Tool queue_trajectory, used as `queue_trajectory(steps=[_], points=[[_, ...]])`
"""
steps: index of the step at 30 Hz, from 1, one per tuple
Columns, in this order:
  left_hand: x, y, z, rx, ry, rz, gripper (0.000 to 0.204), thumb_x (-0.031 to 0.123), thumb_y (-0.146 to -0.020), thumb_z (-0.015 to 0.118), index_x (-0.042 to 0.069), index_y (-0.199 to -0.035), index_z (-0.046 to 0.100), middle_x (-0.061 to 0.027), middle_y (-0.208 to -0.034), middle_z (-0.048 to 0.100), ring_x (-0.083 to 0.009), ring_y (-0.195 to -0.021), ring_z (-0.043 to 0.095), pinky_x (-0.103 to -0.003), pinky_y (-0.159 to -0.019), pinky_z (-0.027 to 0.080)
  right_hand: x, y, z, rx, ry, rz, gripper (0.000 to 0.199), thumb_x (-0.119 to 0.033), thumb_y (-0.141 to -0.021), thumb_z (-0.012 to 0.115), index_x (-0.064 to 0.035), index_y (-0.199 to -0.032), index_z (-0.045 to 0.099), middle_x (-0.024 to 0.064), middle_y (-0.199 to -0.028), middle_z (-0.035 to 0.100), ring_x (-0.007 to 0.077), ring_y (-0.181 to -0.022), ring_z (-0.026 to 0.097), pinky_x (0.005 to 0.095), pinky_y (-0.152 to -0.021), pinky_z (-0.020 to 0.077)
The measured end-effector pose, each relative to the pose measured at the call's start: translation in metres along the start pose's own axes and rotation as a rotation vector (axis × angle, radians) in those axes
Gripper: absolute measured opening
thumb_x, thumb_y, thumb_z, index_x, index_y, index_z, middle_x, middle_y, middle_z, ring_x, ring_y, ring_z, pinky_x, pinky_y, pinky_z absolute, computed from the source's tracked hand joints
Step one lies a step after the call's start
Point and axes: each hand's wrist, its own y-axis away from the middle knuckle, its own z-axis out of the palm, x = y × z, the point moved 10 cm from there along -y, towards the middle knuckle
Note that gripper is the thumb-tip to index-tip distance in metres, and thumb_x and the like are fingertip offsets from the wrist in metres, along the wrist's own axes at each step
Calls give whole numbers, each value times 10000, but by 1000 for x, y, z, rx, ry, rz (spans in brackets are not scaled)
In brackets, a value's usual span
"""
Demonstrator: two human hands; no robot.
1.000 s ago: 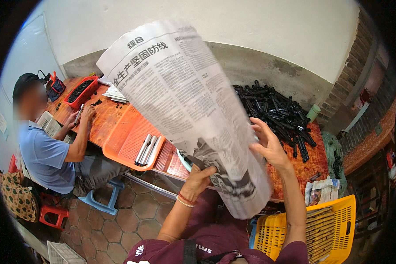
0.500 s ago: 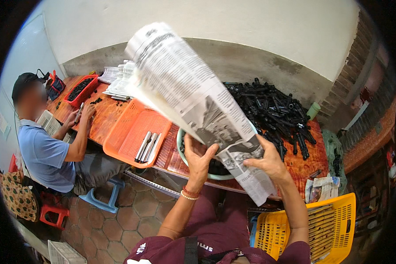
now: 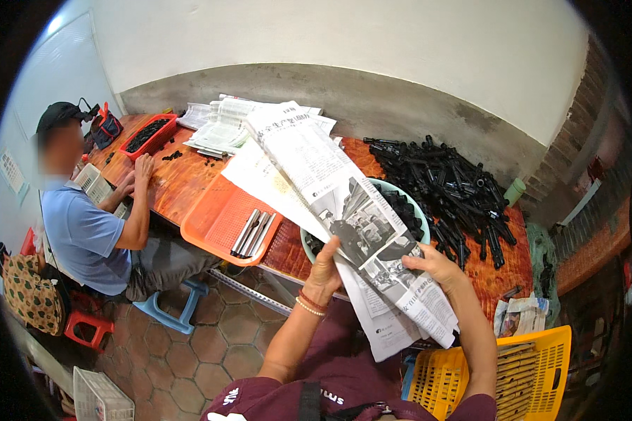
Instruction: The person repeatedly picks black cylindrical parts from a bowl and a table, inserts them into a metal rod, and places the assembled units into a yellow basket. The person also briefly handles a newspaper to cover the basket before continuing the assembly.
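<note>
Folded newspaper sheets (image 3: 361, 217) slant across the middle of the view, over the table's front edge. My left hand (image 3: 321, 272) grips their left edge, thumb on top and fingers underneath. On the opposite edge my right hand (image 3: 439, 268) pinches the same paper, thumb on the printed face. Partly covered by the paper is a pale green basin (image 3: 423, 212) of black parts. To its left, an orange plastic basket (image 3: 195, 228) holds several silvery tubes (image 3: 254, 233).
A pile of black tubular parts (image 3: 449, 186) covers the right of the table (image 3: 163, 181). More newspapers (image 3: 221, 123) lie at the back. A co-worker in a blue shirt (image 3: 84, 235) sits left, near a red basket (image 3: 151, 135). A yellow crate (image 3: 439, 375) stands at lower right.
The newspaper has come down and lies flatter, its lower sheets fanned apart. Both my hands still hold it. The co-worker's hands have drawn together on the table.
</note>
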Motion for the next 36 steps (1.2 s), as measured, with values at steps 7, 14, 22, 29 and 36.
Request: queue_trajectory(steps=[7, 14, 22, 29, 36], points=[[-19, -4, 14, 77, -52, -44, 488, 342, -977, 516, 18, -1334, 439, -124, -1265, 569, -235, -1113, 592, -384, -942, 505, -17, 1, -1, 260, 421, -310, 453, -176, -904, 617, 22, -1290, 487, 131, -1106, 646, 186, -997, 608, 306, -891, 462], [-16, -4, 17, 262, -120, 180, 400, 312, -978, 531, 15, -1245, 507, -77, -1133, 626, -199, -983, 633, -345, -852, 539, -61, 31, 58, 520, 1301, -481, 712, -89, -844, 592, -78, -1474, 261, 220, -1060, 593, 427, -754, 629, 479, -667, 516], [47, -28, -16, 208, 123, 318, 365, 202, -953, 582, 40, -1266, 486, -86, -1199, 590, -224, -1020, 622, -393, -862, 553, -24, 44, 35, 152, 690, -330, 871, -203, -739, 765, -34, -1446, 285, 193, -1224, 594, 308, -1097, 608, 356, -957, 452], [15, -27, 40, 125, -213, 167, 399, 159, -871, 680, 17, -1205, 515, -66, -1097, 631, -183, -983, 624, -354, -889, 515, -6, 34, -22, 355, 266, -300, 432, 21, -740, 687, 40, -1153, 563, 110, -959, 690, 152, -796, 672, 274, -691, 563], [25, -63, 69, 24, -369, 258, 484, 23, -846, 618, -13, -1285, 417, -119, -1184, 588, -223, -1078, 588, -369, -958, 473, -75, 60, -35, 590, 260, -758, 687, -195, -882, 646, -79, -1453, 282, 155, -1308, 410, 220, -1037, 564, 324, -882, 472]])
